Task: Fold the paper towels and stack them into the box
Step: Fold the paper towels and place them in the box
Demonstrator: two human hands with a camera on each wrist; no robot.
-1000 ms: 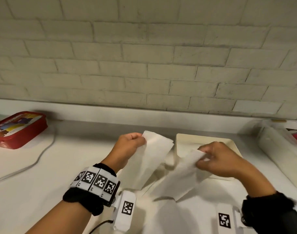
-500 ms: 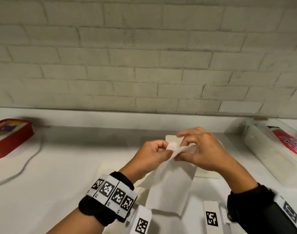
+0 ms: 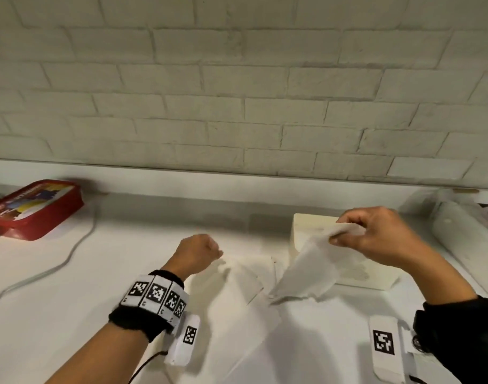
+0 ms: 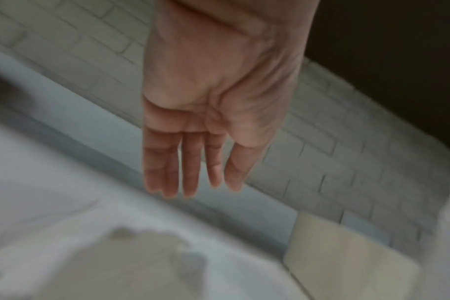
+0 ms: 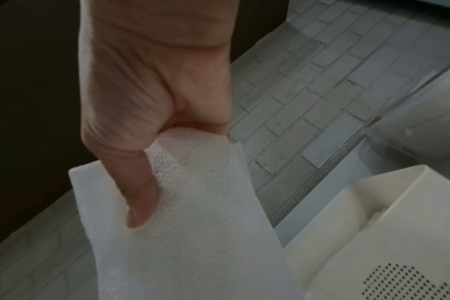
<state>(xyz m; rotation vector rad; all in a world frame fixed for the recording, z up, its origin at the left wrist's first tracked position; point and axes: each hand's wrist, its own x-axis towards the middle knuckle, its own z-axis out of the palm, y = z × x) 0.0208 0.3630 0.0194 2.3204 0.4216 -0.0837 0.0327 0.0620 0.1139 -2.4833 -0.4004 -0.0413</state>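
Head view is showing the right hand [image 3: 375,236] pinching a folded paper towel [image 3: 306,270] by its top edge, thumb curled against it, carrying it over the cream box [image 3: 370,281] at the right of the bench [image 3: 57,286]. The placing step seems to be underway; next it is calling for lowering the towel flat inside. The left hand [image 4: 206,121] is hanging free, fingers straight, holding nothing, above more loose towels [image 3: 237,289] lying near.

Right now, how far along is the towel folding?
Midway. The right hand pinches a folded paper towel above the cream box, not yet inside. The left hand is free. More paper towels lie on the counter, unstacked.
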